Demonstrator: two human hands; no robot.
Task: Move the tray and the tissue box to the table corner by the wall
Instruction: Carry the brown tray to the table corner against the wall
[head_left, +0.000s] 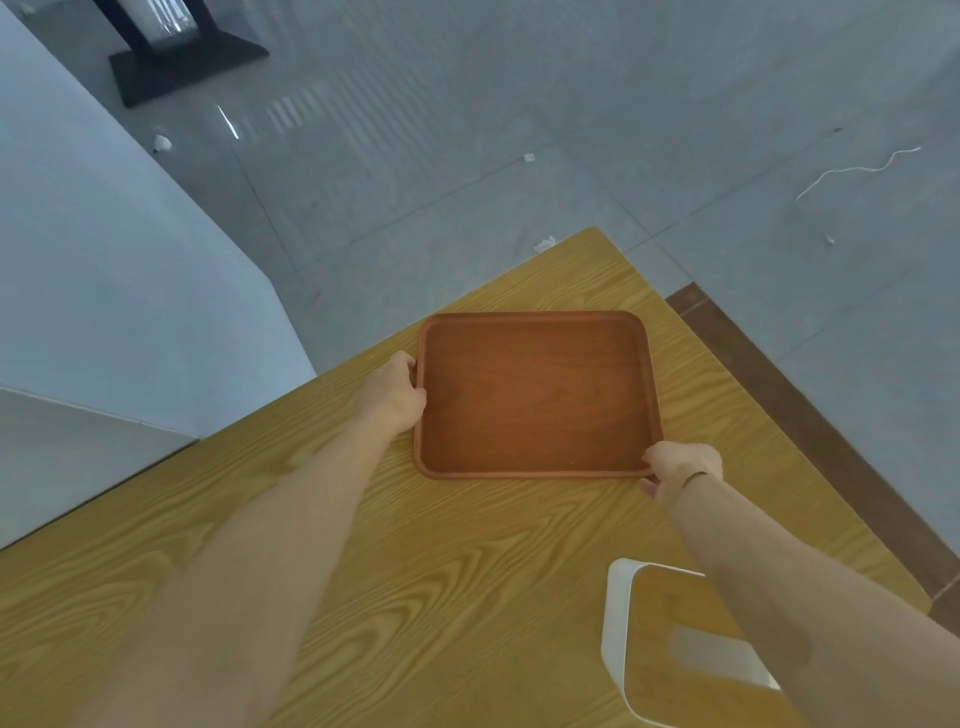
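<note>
Tray gripped at both sides near table corner

Head view: the brown tray (535, 395) is lain flat on the wooden table (363, 571), grasped at its left rim by the left hand (395, 397) and at its near-right corner by the right hand (680, 467). The tissue box (670, 644) is seen nearer, right, partly covered by the right forearm.

Tray (535, 395) on table (363, 571), tissue box (670, 644) nearer.
</note>
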